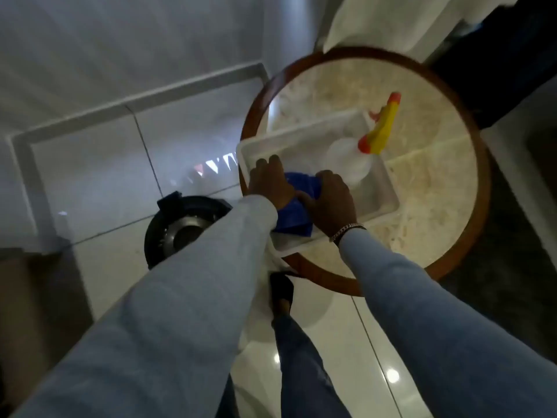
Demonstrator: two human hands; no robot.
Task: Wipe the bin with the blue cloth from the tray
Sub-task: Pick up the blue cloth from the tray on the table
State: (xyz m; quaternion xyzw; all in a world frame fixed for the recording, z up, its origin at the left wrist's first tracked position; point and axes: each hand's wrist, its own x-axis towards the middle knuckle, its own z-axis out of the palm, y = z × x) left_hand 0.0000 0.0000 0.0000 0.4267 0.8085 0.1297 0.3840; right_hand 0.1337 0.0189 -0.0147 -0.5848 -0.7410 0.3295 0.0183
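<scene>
A white tray (304,137) rests on a round table. In its near end lies the blue cloth (294,220), folded. Both hands are on the cloth: my left hand (269,184) covers its left side with fingers curled over it, and my right hand (330,200) presses on its right side. The view is blurred, so the exact grip is hard to see. The bin (180,227), black and round with its top showing a dark inside, stands on the floor to the left of the table, partly hidden behind my left sleeve.
A clear spray bottle (351,162) with a yellow and orange trigger head lies in the tray's far end. The round table (422,188) has a marble top and brown wooden rim. My leg and foot (281,294) stand on the glossy white tiled floor below.
</scene>
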